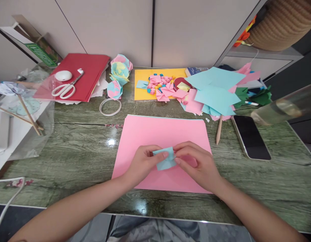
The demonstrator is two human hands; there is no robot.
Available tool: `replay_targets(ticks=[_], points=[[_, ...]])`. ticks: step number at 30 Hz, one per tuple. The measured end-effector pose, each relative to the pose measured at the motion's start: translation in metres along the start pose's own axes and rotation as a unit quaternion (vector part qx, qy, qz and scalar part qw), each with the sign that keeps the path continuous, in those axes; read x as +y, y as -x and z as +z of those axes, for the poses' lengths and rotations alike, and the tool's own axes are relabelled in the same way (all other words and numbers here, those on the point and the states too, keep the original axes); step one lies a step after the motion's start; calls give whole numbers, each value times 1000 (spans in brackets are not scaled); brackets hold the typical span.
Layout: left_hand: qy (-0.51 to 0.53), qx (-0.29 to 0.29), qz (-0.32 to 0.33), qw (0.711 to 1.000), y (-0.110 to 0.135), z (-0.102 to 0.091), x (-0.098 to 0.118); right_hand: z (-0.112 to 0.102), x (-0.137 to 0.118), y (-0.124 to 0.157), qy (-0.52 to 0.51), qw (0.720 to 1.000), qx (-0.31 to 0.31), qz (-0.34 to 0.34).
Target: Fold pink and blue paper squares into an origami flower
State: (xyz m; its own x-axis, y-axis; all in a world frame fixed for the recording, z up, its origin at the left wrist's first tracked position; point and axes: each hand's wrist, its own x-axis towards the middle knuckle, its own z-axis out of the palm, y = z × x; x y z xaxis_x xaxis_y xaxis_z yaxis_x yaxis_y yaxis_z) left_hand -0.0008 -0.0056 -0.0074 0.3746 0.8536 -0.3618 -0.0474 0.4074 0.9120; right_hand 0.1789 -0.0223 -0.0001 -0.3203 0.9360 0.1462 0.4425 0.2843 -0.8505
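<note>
Blue paper (166, 165) now: left fingers (158, 158) pinch it, right fingers (187, 152) nip its three o'clock edge, scissors (71, 85) at ten o'clock!

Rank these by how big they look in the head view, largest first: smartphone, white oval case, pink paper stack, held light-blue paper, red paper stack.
1. pink paper stack
2. red paper stack
3. smartphone
4. light-blue paper
5. white oval case
</note>
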Motion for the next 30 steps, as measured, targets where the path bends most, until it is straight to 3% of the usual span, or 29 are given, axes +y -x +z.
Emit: replay_targets(ticks=[10, 19, 30], points=[[100, -18, -44, 994, 7, 7, -2, 11, 1, 4, -86, 993, 51, 67], [75, -16, -31, 997, 5, 8, -2, 16, 3, 3, -130, 982, 73, 113], [36, -6, 16, 999, 6, 7, -3, 19, 2, 6, -148, 981, 89, 89]])
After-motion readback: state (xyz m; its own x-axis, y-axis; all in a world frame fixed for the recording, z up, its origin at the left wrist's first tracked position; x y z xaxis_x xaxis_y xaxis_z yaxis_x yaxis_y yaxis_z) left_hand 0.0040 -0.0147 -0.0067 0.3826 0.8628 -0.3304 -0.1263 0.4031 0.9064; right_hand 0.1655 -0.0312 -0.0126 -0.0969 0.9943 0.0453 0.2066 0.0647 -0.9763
